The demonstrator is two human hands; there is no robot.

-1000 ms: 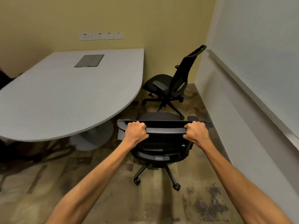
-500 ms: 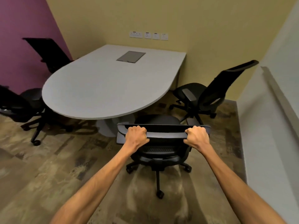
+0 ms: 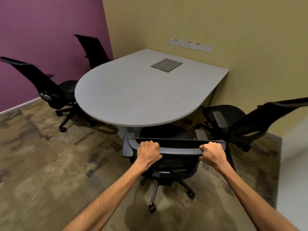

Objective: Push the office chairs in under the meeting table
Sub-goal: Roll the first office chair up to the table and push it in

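Note:
A black office chair [image 3: 180, 150] stands right in front of me, its seat partly under the rounded end of the grey meeting table [image 3: 133, 90]. My left hand [image 3: 149, 151] and my right hand [image 3: 211, 153] both grip the top bar of its backrest. Another black chair [image 3: 236, 124] stands at the right, its seat beside the table's edge. Two more black chairs are on the left: one [image 3: 50, 90] stands back from the table, the other [image 3: 95, 49] is by the purple wall behind the table.
The table's far end meets the yellow wall [image 3: 183, 22], where wall sockets [image 3: 190, 45] sit. A metal cable hatch [image 3: 166, 65] lies in the tabletop. A pale wall [image 3: 296, 164] closes in on the right. Patterned carpet [image 3: 50, 172] stretches to the left.
My view has swung left around the table's rounded end, bringing the purple wall and left chairs into sight. The chair I hold has turned and its seat has slid partly under the table.

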